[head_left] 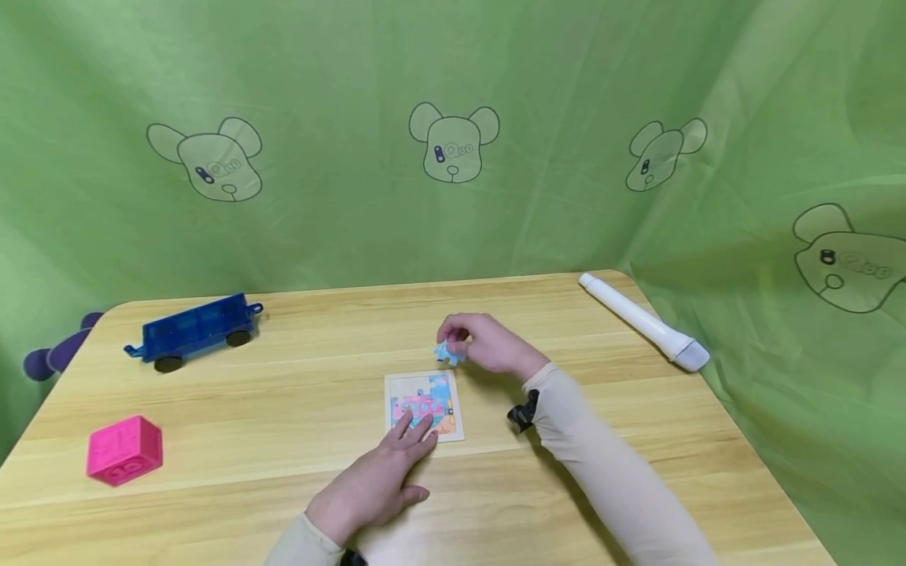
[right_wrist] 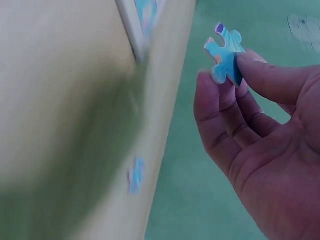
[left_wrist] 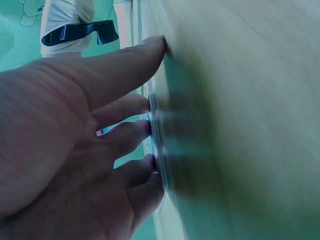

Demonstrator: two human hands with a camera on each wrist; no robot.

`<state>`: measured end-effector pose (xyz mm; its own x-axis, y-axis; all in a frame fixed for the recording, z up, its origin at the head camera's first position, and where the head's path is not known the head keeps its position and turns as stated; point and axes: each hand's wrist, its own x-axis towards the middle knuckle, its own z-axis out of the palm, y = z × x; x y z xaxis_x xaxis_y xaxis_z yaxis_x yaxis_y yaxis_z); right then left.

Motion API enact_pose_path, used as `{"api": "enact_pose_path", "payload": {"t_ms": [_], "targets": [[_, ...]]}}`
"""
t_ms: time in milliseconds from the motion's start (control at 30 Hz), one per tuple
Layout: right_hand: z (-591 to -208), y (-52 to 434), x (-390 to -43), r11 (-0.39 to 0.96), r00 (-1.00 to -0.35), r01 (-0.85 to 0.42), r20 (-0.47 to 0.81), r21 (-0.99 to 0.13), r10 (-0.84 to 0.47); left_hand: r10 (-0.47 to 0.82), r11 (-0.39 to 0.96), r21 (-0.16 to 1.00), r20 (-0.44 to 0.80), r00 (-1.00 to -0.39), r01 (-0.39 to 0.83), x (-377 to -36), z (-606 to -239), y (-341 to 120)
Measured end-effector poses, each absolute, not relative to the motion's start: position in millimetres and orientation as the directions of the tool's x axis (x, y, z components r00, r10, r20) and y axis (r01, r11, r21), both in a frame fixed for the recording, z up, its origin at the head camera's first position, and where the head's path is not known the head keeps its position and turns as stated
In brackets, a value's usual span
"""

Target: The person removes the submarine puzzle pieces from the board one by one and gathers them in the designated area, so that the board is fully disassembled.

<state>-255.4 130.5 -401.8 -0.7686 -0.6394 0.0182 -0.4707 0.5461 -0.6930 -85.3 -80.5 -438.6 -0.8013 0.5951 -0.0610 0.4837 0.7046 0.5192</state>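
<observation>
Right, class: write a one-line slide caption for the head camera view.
Right hand pinches a blue puzzle piece above the puzzle board while the left hand steadies it.

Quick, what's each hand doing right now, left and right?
Left hand: open, straight fingers pressing on the puzzle board.
Right hand: pinching a blue puzzle piece above the table.

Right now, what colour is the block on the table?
The block is pink; the head view shows it best.

Puzzle board (head_left: 425,405) table (head_left: 283,393) centre; toy car (head_left: 194,328) back-left; cube (head_left: 124,450) front-left.
</observation>
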Motion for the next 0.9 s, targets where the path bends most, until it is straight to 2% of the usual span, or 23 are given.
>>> {"api": "enact_pose_path", "payload": {"t_ms": [200,500,900], "targets": [[-389.9,160.7,-266.5,0.589,-0.833,-0.407,0.018,-0.699,-0.554,0.594,0.704,0.52,-0.056,-0.803,0.485,-84.6,-438.2,-80.8],[-393.0,200.1,-285.0,0.649,-0.862,-0.413,0.046,-0.639,-0.504,0.587,0.712,0.516,-0.064,-0.807,0.477,-85.2,-440.2,-80.9],[-411.3,226.8,-305.7,0.734,-0.914,-0.302,-0.033,-0.609,-0.404,0.587,0.712,0.517,-0.069,-0.807,0.474,-84.1,-437.9,-80.2]]}}
